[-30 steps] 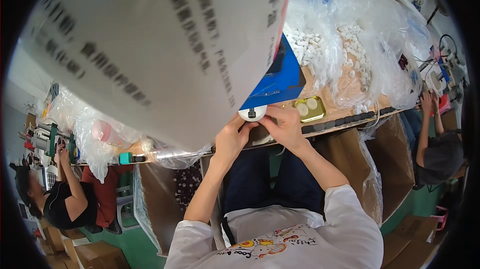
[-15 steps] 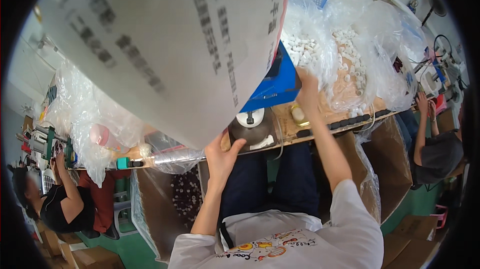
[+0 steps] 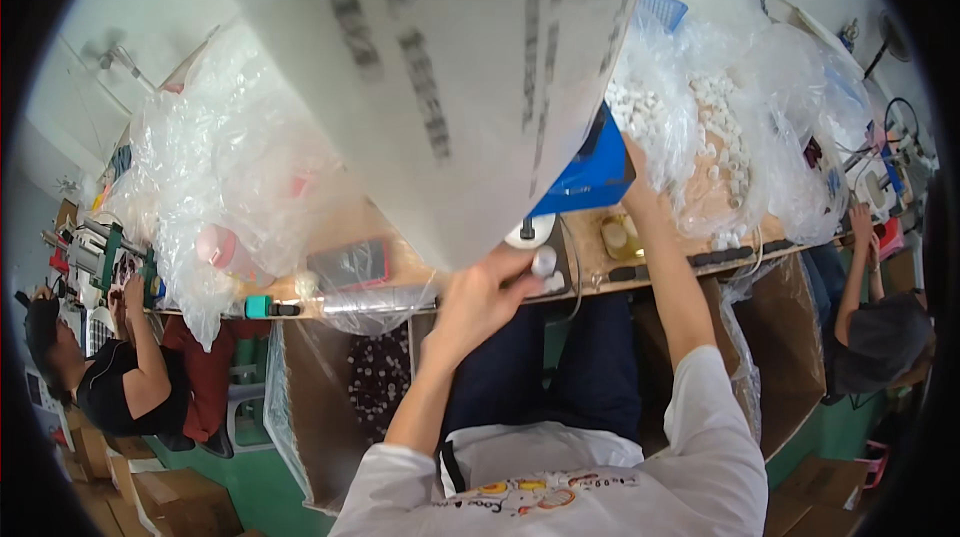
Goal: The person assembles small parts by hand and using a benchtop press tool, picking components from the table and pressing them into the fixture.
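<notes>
My left hand [image 3: 482, 295] is at the front edge of the workbench. Its thumb and forefinger close on a small white cylindrical piece [image 3: 544, 262], just in front of the round white base of a blue machine [image 3: 590, 180]. More white bits lie below the fingertips on the dark plate. My right hand [image 3: 645, 189] reaches to the right side of the blue machine, its fingers mostly hidden behind the housing. A large sheet of printed white paper [image 3: 480, 87] hangs close to the camera and covers much of the machine.
Clear plastic bags with many white pieces [image 3: 715, 137] lie at the right. Plastic wrap, a pink bottle [image 3: 222, 247] and a dark flat case [image 3: 350, 263] are at the left. Below the bench edge stand open cardboard boxes [image 3: 765, 337]. People work at both sides.
My left hand has moved right and closed on the small white piece. The hanging paper has shifted right in view, uncovering the dark case. My right hand stays beside the machine.
</notes>
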